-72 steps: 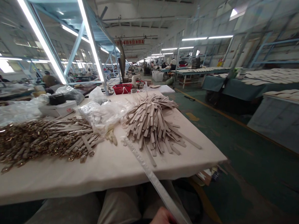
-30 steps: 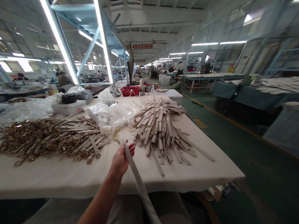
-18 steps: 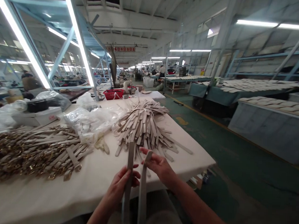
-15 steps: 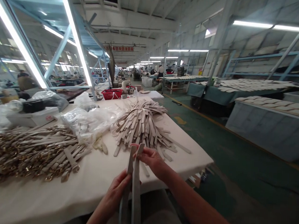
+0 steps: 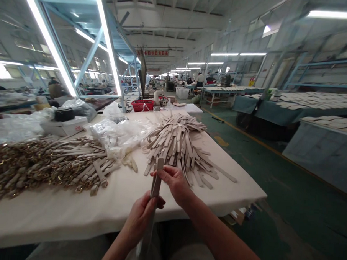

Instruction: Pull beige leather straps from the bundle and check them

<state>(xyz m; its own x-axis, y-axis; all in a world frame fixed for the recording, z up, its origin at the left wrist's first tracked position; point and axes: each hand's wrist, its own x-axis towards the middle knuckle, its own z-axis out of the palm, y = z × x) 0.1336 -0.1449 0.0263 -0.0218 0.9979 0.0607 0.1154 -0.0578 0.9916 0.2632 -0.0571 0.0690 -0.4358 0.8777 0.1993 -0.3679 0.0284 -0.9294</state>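
A long beige strap [image 5: 156, 181] stands doubled over in front of me, its two ends brought together and its length hanging off the table edge. My left hand [image 5: 141, 215] is closed around the doubled strap lower down. Pinching its upper ends is my right hand [image 5: 173, 180]. Just beyond lies a heap of loose beige straps [image 5: 177, 142] on the white table [image 5: 72, 213].
A heap of straps with gold metal buckles [image 5: 45, 162] covers the table's left side. Clear plastic bags [image 5: 121, 133], a white box with a black pot [image 5: 65, 119] and a red basket [image 5: 142, 105] sit farther back. Green floor and other worktables [image 5: 307, 105] lie to the right.
The strap earlier lay stretched from the table to my right hand. My left hand took its far end, then both hands folded it so the two ends meet.
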